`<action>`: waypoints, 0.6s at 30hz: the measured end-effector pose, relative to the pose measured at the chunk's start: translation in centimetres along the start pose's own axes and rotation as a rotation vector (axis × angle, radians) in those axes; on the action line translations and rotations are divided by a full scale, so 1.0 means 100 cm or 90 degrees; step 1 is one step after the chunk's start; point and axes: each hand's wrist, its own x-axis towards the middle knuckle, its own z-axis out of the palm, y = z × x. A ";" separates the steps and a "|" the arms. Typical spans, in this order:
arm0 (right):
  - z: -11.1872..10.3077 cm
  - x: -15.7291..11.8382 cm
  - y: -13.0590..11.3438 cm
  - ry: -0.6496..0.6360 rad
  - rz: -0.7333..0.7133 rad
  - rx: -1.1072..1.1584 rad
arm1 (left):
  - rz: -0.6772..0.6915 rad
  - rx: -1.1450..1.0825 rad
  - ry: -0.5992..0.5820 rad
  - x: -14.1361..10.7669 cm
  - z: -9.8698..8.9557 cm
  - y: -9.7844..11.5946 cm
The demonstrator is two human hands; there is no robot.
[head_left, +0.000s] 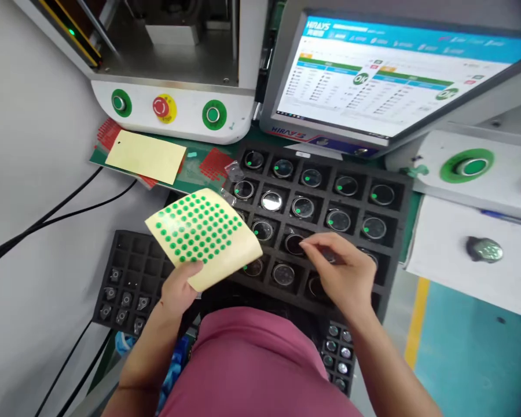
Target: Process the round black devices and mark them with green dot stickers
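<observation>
My left hand [180,288] grips a pale yellow sheet of round green stickers [202,229] by its lower edge, thumb on top; the right side of the sheet curls. My right hand [347,272] is closed in a pinch over a black foam tray [403,217], its fingertips touching or just above a round glass-like disc [294,244] in one compartment. Whatever lies between those fingertips is too small to make out. Similar discs fill the other visible compartments, many with a green dot at the lower left. The sheet and my right hand hide part of the tray.
Behind the tray stand a machine with a red stop button [161,107] and a monitor [338,75]. A blank yellow sheet [146,156] lies at left, above a smaller parts tray [132,255]. White paper [443,231] with a pen is at right. Cables hang at left.
</observation>
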 end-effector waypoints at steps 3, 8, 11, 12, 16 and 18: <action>-0.007 -0.004 0.021 0.003 0.077 0.001 | 0.010 -0.027 0.024 0.008 0.011 0.013; 0.000 -0.005 0.026 -0.115 0.165 0.009 | 0.032 -0.075 0.058 0.014 0.022 0.020; 0.007 0.000 0.027 -0.171 0.200 -0.008 | 0.032 -0.076 0.062 0.015 0.022 0.020; 0.008 0.002 0.027 -0.183 0.210 -0.017 | 0.031 -0.078 0.062 0.015 0.021 0.019; 0.008 0.006 0.027 -0.219 0.237 -0.049 | 0.000 -0.074 0.059 0.016 0.019 0.018; 0.010 0.007 0.027 -0.225 0.246 -0.061 | -0.019 -0.073 0.047 0.017 0.018 0.017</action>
